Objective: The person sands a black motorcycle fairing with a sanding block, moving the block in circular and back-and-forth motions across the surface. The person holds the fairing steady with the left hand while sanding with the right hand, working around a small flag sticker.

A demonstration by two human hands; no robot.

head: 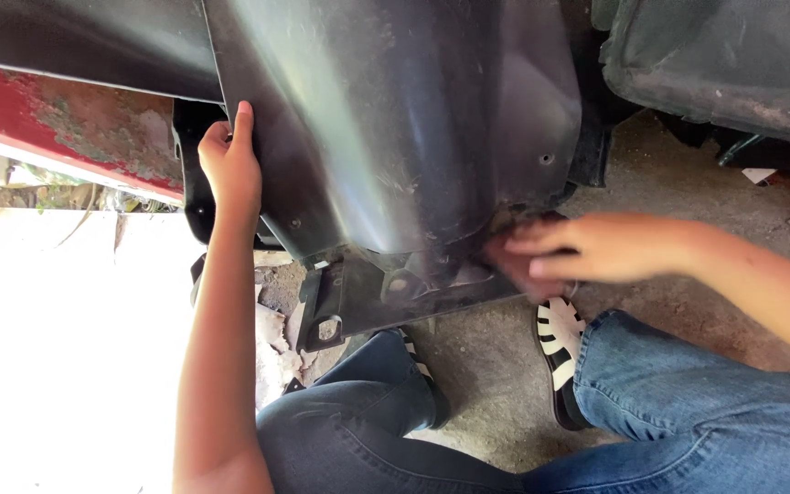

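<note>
Jeans-clad knees [688, 402], black panel [395, 137] between both hands' fingers [241, 123]

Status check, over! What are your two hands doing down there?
Left hand gripping edge of big curved black plastic panel. Right hand fingers at panel's lower corner. Rusty red metal body edge beside left hand.

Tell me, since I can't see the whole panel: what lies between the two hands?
In the head view, only the dark plastic panel spans between the left hand and the right hand.
</note>
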